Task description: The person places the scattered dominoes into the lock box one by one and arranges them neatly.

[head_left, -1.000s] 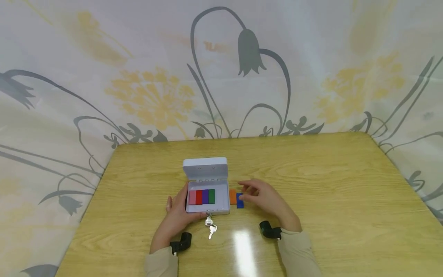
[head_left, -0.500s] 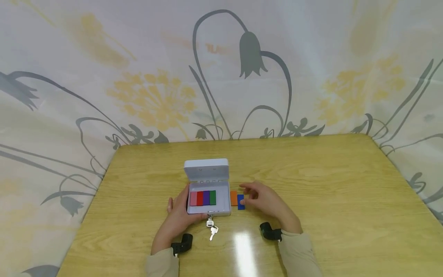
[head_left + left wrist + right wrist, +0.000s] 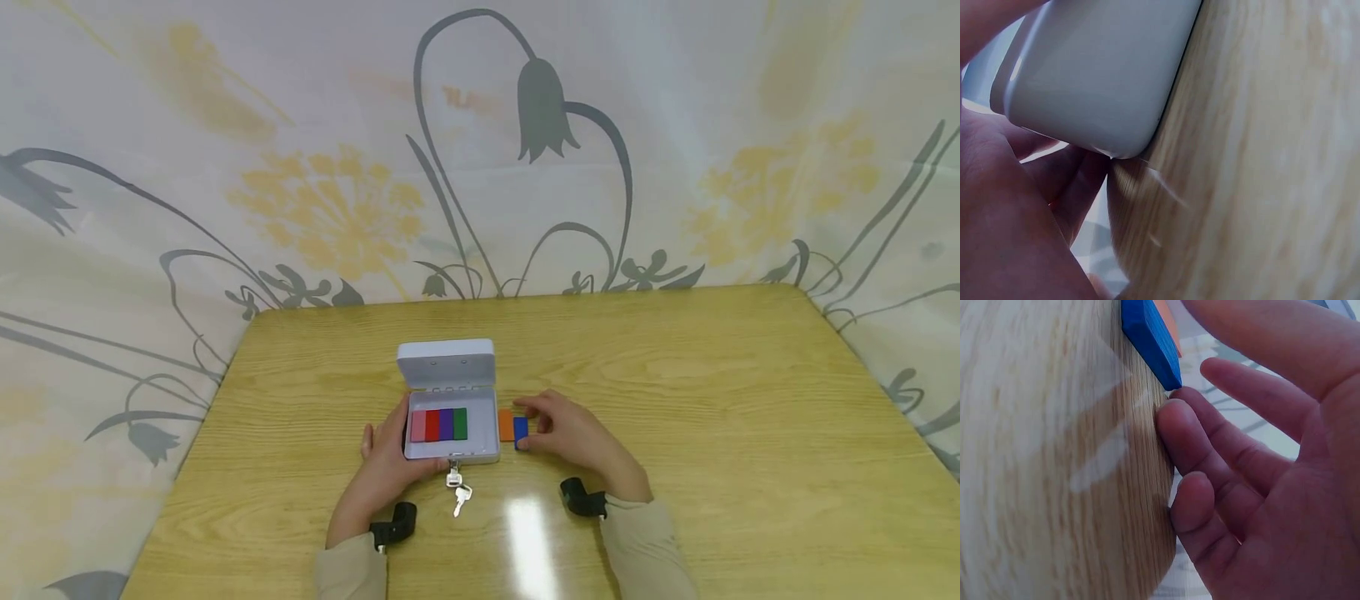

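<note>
A small white cash box [image 3: 483, 423] stands on the table with its lid [image 3: 447, 365] raised. Pink [image 3: 418, 426], red [image 3: 432, 425], purple [image 3: 446, 423] and green [image 3: 461, 423] flat blocks lie side by side inside. My left hand [image 3: 388, 458] grips the box's left side, thumb along the front wall, other fingers round the side and partly hidden. Outside the right wall lie an orange block [image 3: 506, 424] and a blue block [image 3: 521, 428]. My right hand [image 3: 573, 429] is at the blue block, thumb tip over its near end, fingers loosely bent beyond it.
A key [image 3: 453, 478] sits in the lock at the box's front, and a second key [image 3: 462, 498] hangs from it onto the wood-grain table [image 3: 712, 400]. A flowered cloth [image 3: 660, 167] hangs behind the table. Black wrist cameras [image 3: 583, 498] sit on both forearms.
My right thumb has slid toward the near end of the blue block, uncovering more of its top. My left hand, the box and the blocks inside keep their places.
</note>
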Motion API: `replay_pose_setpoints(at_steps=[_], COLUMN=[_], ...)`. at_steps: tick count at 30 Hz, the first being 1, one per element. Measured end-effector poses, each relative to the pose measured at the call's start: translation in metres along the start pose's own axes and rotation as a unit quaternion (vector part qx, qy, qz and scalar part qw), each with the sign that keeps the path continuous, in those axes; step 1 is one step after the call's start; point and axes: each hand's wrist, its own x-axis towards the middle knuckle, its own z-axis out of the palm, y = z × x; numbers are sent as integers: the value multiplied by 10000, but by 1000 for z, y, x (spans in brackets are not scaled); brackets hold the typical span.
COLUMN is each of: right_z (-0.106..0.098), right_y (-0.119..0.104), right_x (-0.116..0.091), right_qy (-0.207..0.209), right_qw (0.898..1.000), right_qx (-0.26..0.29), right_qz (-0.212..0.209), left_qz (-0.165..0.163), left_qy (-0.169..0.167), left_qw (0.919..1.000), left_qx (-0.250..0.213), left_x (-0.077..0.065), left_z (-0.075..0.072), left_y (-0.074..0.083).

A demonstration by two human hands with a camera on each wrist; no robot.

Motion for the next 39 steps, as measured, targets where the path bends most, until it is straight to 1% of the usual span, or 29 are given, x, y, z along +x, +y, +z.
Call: replay_pose_setpoints(at_steps=[10, 15, 20, 32, 39], right_z=[2, 1, 0, 5, 7], right_y=[-1, -3, -6, -12, -10], right_x=[1, 1, 0, 3, 3], right_qy=[-66, -32, -62, -52, 8], right_qw=[9992, 9989, 9987, 9934, 9924], right_qx=[-387, -432, -470, -1145, -1227], right_qz=[-124, -181, -176, 24, 111], left_qz=[-19, -37, -58, 32, -45], left_qy=[-4, 30, -5, 41, -47], left_qw=[10000, 10000, 10000, 10000, 10000], left_qx=[18, 47, 53, 52, 42], left_x=[1, 1, 1, 1, 0], left_z=[-1, -1, -2, -2, -1], left_y=[1, 0, 0, 1, 0])
